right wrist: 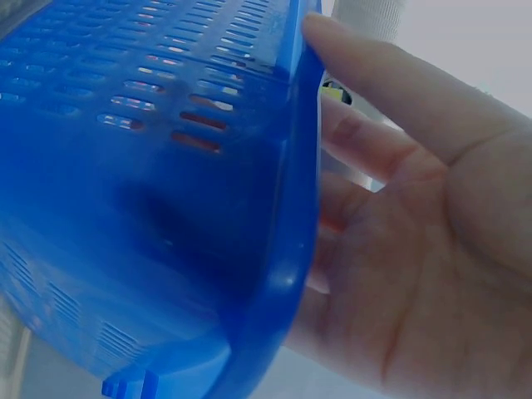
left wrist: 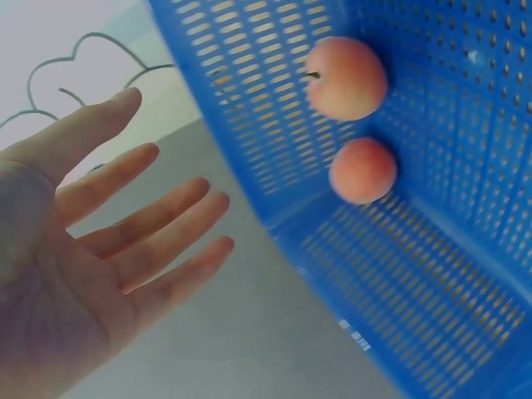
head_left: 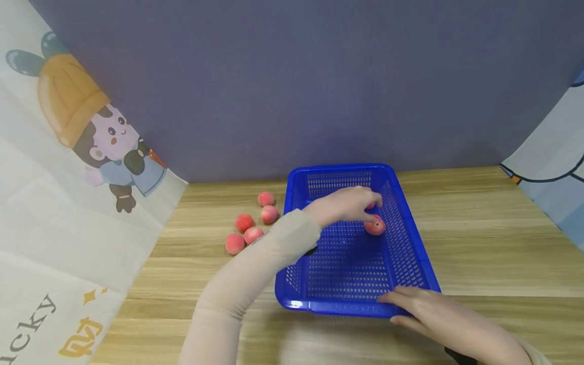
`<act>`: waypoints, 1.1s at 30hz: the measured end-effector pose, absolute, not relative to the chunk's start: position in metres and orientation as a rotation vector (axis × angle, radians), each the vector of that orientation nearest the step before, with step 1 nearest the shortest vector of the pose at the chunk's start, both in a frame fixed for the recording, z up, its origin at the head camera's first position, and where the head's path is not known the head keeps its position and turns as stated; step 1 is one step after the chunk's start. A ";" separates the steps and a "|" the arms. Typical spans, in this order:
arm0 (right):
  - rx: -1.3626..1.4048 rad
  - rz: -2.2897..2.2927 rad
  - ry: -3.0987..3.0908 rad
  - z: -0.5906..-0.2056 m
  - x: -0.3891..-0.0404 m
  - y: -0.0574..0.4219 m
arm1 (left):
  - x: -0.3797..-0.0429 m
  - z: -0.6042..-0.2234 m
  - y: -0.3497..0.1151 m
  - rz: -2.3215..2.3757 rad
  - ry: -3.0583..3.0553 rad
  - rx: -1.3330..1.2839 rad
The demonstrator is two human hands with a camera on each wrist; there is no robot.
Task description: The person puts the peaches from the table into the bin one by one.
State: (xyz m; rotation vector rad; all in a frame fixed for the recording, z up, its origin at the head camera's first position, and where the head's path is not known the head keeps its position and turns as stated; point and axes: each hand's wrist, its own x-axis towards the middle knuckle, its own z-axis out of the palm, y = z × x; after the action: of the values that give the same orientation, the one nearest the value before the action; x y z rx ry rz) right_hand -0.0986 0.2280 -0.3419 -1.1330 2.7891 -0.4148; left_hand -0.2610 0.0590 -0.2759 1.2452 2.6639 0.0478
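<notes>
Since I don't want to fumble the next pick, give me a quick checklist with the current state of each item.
1. Left hand holding nothing: ok, fingers spread over the basket.
2. Basket steadied: ok, the right hand grips its near right corner.
3. Placed fruits resting inside: ok, two show.
4. Table free of fruit: not ok, five loose fruits show left of the basket.
5. Nothing hidden behind the left sleeve: cannot tell.
</notes>
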 end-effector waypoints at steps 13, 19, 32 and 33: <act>-1.114 -0.423 2.778 -0.341 -0.100 0.228 | -0.235 -0.257 0.023 -0.025 2.742 1.263; -1.125 -0.428 2.789 -0.342 -0.099 0.228 | -0.224 -0.254 0.002 -0.021 2.777 1.198; -1.178 -0.421 2.825 -0.343 -0.098 0.228 | -0.208 -0.251 -0.043 0.217 2.900 1.155; -1.162 -0.430 2.809 -0.343 -0.098 0.228 | -0.207 -0.252 -0.046 0.241 2.916 1.160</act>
State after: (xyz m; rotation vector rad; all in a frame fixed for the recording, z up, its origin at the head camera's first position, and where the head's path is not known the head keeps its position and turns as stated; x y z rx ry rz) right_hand -0.0977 0.2276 -0.3432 -1.1624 2.8094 -0.4296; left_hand -0.2065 -0.0459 -0.2519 1.1603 2.9159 0.2406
